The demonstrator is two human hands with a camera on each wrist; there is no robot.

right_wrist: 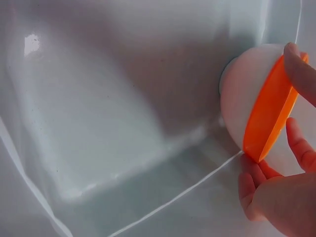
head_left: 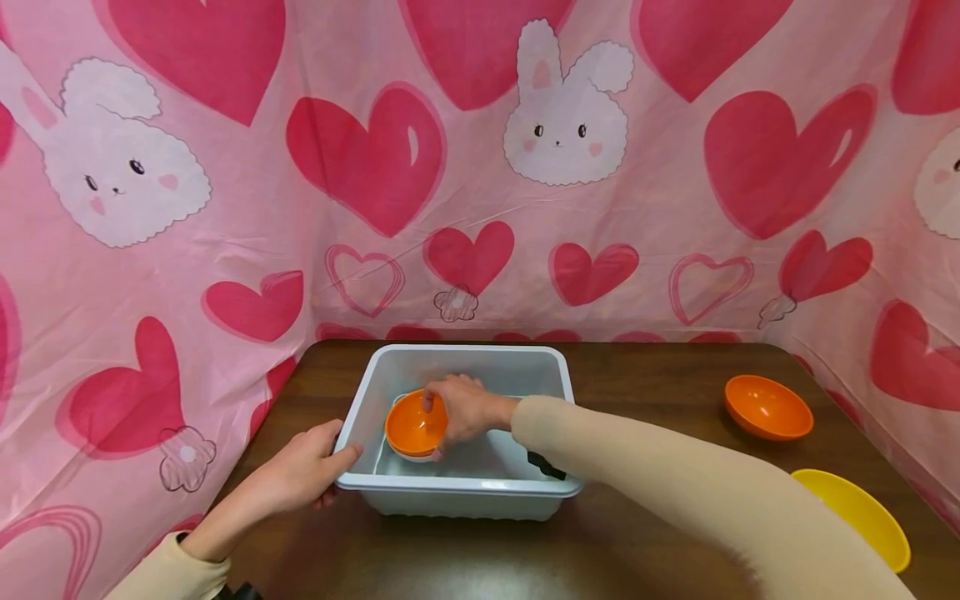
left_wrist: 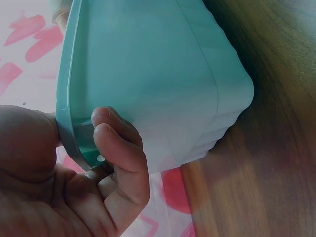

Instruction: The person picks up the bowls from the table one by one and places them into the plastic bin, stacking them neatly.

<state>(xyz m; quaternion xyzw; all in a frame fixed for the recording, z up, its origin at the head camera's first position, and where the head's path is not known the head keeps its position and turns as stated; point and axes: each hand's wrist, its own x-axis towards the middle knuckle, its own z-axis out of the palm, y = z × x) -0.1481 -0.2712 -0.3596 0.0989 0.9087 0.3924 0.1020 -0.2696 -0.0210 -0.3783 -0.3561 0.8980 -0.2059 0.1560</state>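
Your left hand (head_left: 306,467) grips pale plastic tub (head_left: 457,484) on desk (head_left: 645,383); your right hand (head_left: 467,408) grasps orange bowl (head_left: 408,425), nested in white bowl (right_wrist: 242,94) inside tub.

Head view facing forward and down, close wrist views, tub (head_left: 459,503) shared
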